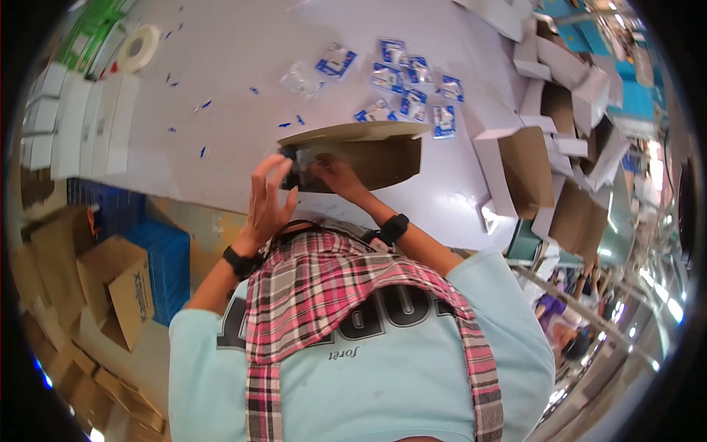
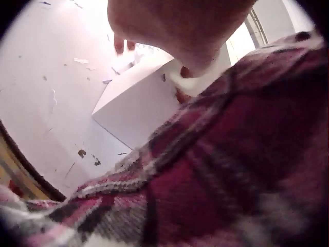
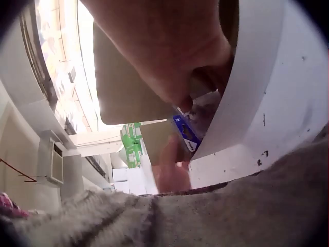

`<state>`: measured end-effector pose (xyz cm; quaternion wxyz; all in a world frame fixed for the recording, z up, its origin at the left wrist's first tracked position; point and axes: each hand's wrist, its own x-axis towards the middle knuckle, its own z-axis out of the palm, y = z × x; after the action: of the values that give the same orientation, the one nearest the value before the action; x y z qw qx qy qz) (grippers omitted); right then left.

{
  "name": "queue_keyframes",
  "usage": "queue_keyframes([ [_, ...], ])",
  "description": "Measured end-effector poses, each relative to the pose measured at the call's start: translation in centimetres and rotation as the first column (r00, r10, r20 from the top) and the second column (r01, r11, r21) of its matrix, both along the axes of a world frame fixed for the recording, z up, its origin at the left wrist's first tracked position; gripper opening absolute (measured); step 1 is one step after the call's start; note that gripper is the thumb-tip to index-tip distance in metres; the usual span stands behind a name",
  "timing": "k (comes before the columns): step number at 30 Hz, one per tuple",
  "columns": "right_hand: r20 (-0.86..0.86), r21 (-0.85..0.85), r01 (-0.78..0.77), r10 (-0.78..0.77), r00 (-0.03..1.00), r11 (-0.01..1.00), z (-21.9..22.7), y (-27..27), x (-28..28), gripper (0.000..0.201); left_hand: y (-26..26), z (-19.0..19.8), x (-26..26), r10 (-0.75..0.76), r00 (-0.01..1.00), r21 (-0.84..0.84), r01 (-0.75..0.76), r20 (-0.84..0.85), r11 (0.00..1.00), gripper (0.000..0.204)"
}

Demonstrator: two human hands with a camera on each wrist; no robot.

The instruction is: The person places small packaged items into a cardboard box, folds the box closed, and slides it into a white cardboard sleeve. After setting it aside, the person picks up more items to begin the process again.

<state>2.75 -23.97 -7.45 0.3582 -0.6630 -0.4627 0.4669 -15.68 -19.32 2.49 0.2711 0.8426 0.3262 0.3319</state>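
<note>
In the head view, a long open-topped carton (image 1: pixel 383 158), white outside and brown inside, stands at the table's near edge. My right hand (image 1: pixel 340 177) reaches down into its left part. There its fingertips pinch a clear plastic packet with a blue card (image 3: pixel 186 133), best seen in the right wrist view; part of the packet is hidden. My left hand (image 1: pixel 265 195) is at the carton's left end, fingers loosely extended over the edge and thumb apart. In the left wrist view the carton's white outer wall (image 2: pixel 136 103) shows below the left hand (image 2: pixel 175 25).
Several blue-and-clear packets (image 1: pixel 412 103) lie beyond the carton. A tape roll (image 1: pixel 138 48) and white boxes (image 1: pixel 92 125) are at left, with small blue scraps scattered nearby. More open cartons (image 1: pixel 523 177) pile up at right. A blue crate (image 1: pixel 158 269) stands on the floor.
</note>
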Motion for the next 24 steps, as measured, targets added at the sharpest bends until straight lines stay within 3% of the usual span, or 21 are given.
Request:
queue_keyframes([
  [3,0.023,0.095,-0.105,0.104,0.994,0.99,-0.2,-0.3,0.7,0.038,1.0,0.3,1.9,-0.35,0.901,-0.105,0.334,-0.258,0.937,0.057],
  [5,0.102,0.213,-0.242,0.225,0.969,0.947,-0.5,-0.5,1.4,0.034,0.8,-1.0,2.7,-0.327,0.828,-0.049,0.343,-0.455,0.938,0.048],
  [6,0.132,0.039,-0.426,0.418,0.899,0.904,2.7,-0.3,2.7,0.032,0.6,-2.1,2.4,-0.294,0.779,-0.009,0.348,-0.553,0.938,0.042],
  [7,0.03,0.026,-0.473,0.472,0.881,0.881,6.3,0.0,4.6,0.032,0.6,-2.6,2.1,-0.252,0.723,0.029,0.352,-0.644,0.936,0.037],
  [9,-0.236,-0.086,-0.562,0.531,0.814,0.823,14.2,0.8,9.1,0.033,0.8,-2.5,2.1,-0.275,0.711,0.021,0.377,-0.648,0.926,0.035],
  [10,-0.44,-0.086,-0.48,0.399,0.805,0.873,16.2,1.1,11.5,0.032,0.9,-2.2,2.2,-0.282,0.689,0.017,0.393,-0.668,0.919,0.036],
  [12,-0.477,0.046,-0.257,0.248,0.843,0.965,18.2,2.5,16.0,0.032,1.0,-1.4,1.6,-0.287,0.654,0.019,0.42,-0.7,0.908,0.036],
  [13,-0.307,0.169,-0.135,0.182,0.934,0.976,16.4,3.7,19.0,0.031,1.0,-1.3,1.6,-0.286,0.642,0.027,0.431,-0.712,0.902,0.036],
  [14,-0.266,0.13,-0.004,0.039,0.963,0.991,16.5,4.8,20.1,0.029,1.0,-1.2,1.7,-0.283,0.63,0.034,0.442,-0.723,0.896,0.036],
  [17,0.003,-0.094,-0.117,0.118,0.993,0.989,7.4,7.6,23.4,0.029,0.7,-0.9,1.7,-0.266,0.62,0.021,0.416,-0.738,0.909,0.036],
  [19,0.211,-0.065,-0.224,0.233,0.95,0.972,2.5,8.1,23.1,0.03,0.7,-0.5,1.5,-0.266,0.637,0.013,0.397,-0.723,0.918,0.035],
  [20,0.308,-0.058,-0.281,0.285,0.908,0.958,1.2,8.5,23.0,0.031,0.7,-0.4,1.4,-0.264,0.644,0.005,0.384,-0.718,0.923,0.035],
  [23,0.439,-0.278,-0.433,0.515,0.736,0.857,0.8,10.3,21.9,0.033,0.7,-0.4,1.4,-0.259,0.622,0.013,0.397,-0.739,0.918,0.033],
  [24,0.423,-0.146,-0.404,0.426,0.8,0.903,0.2,10.1,21.6,0.028,0.6,-0.3,1.3,-0.249,0.617,0.021,0.396,-0.746,0.918,0.033],
])
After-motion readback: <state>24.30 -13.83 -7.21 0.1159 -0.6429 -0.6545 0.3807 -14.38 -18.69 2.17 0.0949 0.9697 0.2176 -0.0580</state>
